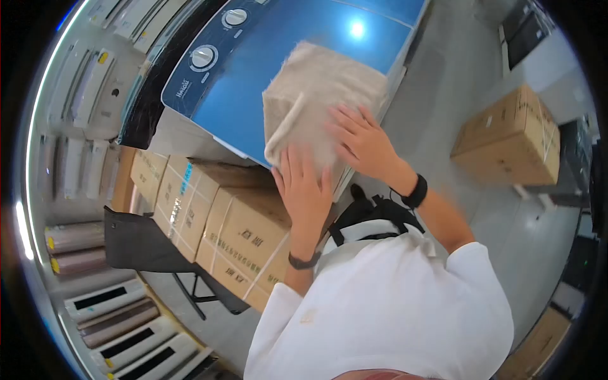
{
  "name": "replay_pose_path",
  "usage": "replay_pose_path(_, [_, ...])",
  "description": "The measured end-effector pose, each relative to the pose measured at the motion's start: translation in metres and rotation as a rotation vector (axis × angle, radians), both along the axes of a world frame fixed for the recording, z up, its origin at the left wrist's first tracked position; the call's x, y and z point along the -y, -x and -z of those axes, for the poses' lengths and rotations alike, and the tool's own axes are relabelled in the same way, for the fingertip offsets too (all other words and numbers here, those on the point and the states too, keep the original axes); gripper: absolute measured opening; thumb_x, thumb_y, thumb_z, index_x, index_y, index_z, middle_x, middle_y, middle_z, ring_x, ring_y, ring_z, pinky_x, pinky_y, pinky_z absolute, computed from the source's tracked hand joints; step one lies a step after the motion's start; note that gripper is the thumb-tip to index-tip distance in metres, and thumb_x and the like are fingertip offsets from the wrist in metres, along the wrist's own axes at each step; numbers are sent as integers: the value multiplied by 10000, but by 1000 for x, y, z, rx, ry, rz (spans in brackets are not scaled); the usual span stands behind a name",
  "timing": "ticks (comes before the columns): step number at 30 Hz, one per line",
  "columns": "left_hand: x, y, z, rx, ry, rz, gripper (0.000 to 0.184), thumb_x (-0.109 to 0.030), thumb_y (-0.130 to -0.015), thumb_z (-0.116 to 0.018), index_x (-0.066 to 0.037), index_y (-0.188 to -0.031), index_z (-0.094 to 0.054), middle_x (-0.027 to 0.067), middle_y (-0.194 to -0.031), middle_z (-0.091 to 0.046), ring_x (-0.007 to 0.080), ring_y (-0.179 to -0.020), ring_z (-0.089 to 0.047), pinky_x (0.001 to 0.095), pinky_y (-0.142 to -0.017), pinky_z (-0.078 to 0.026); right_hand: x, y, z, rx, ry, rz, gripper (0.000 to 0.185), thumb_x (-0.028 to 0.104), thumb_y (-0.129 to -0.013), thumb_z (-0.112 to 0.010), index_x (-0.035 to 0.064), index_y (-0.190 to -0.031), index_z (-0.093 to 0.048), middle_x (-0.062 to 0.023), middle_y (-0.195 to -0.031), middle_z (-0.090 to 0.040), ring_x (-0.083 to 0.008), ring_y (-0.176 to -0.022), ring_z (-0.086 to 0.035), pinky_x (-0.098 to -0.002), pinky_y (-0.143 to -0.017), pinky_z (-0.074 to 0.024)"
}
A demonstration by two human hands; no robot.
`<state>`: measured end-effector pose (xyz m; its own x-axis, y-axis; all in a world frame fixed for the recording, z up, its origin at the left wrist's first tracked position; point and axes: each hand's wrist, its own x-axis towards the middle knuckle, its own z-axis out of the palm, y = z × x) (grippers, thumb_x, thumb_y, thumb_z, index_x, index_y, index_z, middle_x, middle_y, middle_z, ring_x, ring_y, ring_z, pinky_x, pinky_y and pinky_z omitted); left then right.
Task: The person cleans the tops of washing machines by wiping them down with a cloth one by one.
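Note:
A beige cloth (323,79), folded with a raised crease on its left side, lies on the blue glossy top (237,120) of a twin-knob washing machine. My left hand (303,190) rests at the cloth's near left edge, fingers stretched out over it, not gripping. Farther right, my right hand (367,145) touches the cloth's near right part with its fingers spread and slightly blurred. Two white dials, an upper knob (235,17) and a lower knob (202,58), sit on the machine's panel left of the cloth.
Strapped cardboard boxes (244,237) stand close below the machine, beside a dark folding chair (136,240). Another large carton (506,136) stands on the floor at right. Air-conditioner units (120,297) line the left wall.

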<state>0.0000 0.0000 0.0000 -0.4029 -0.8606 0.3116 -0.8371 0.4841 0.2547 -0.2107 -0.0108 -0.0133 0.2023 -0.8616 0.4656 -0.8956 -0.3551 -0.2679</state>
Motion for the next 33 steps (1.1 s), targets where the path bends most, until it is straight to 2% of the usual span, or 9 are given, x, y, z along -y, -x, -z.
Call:
replay_pose_path(2, [-40,-5,-2,4,-35,-48,668,-332,-1012,-649,-88,-1602,-450,269,-1631,-419,469,-1543,-328,642,-1247,-236,-32,10,4,54,-67,-34,527,307,-993,-651,187,-1503,-591,-162,-1621,-484,-342,-1530,-405,-616,-1235,-299])
replay_pose_path(7, [56,24,-26,-17,-138,-12,646,-340,-1013,-644,-68,-1578,-485,301,-1682,-298,468,-1586,-229,613,-1270,-196,112,101,-18,-145,-88,-12,568,365,-1015,-595,170,-1545,-534,-179,-1657,-421,-407,-1525,-389,-629,-1226,-302])
replay_pose_path(12, [91,0,-50,-29,-447,197,654,-384,-1000,-666,-124,-1578,-504,305,-1726,-186,463,-1627,-91,585,-1287,-154,150,102,-23,-358,-120,-186,624,385,-1058,-530,99,-1604,-435,-268,-1683,-321,-479,-1552,-302,-628,-1239,-263])
replay_pose_path(15, [97,-4,-44,-140,-446,217,636,-376,-1000,-664,-121,-1566,-520,328,-1674,-293,472,-1589,-224,587,-1274,-201,149,114,-29,-401,-156,-349,636,380,-1061,-517,75,-1610,-419,-288,-1683,-302,-482,-1560,-281,-628,-1240,-254])
replay_pose_path(18, [52,-3,-61,52,-411,47,600,-357,-1003,-651,-134,-1549,-537,352,-1577,-418,445,-1501,-397,574,-1230,-295,116,125,-40,-328,-239,-456,613,374,-1076,-494,102,-1621,-422,-238,-1708,-297,-448,-1584,-257,-612,-1261,-215])
replay_pose_path(21, [35,3,-69,205,-210,-26,595,-340,-995,-640,-133,-1542,-532,323,-1391,-571,392,-1238,-624,542,-1078,-434,118,138,-54,-357,-354,-517,585,373,-1096,-463,144,-1633,-421,-203,-1730,-272,-431,-1607,-215,-596,-1278,-182])
replay_pose_path(24, [83,15,-93,290,-503,-150,627,-343,-980,-643,-122,-1552,-509,255,-1216,-648,350,-998,-692,493,-927,-473,133,131,-57,-409,-393,-513,589,384,-1108,-442,185,-1658,-378,-188,-1743,-249,-425,-1619,-182,-610,-1280,-164])
replay_pose_path(26, [114,10,-60,280,-346,-162,653,-341,-968,-654,-106,-1558,-501,179,-1063,-672,309,-817,-673,474,-832,-463,157,131,-49,-446,-328,-515,606,416,-1102,-454,219,-1666,-354,-190,-1737,-253,-429,-1604,-216,-633,-1272,-177])
replay_pose_path(33, [186,-21,-39,396,-24,-412,416,-290,-970,-644,-31,-1295,-633,166,-1048,-719,343,-885,-726,464,-846,-506,200,78,-56,-626,-264,-309,616,410,-1115,-432,177,-1673,-311,-217,-1749,-180,-457,-1610,-175,-689,-1244,-184])
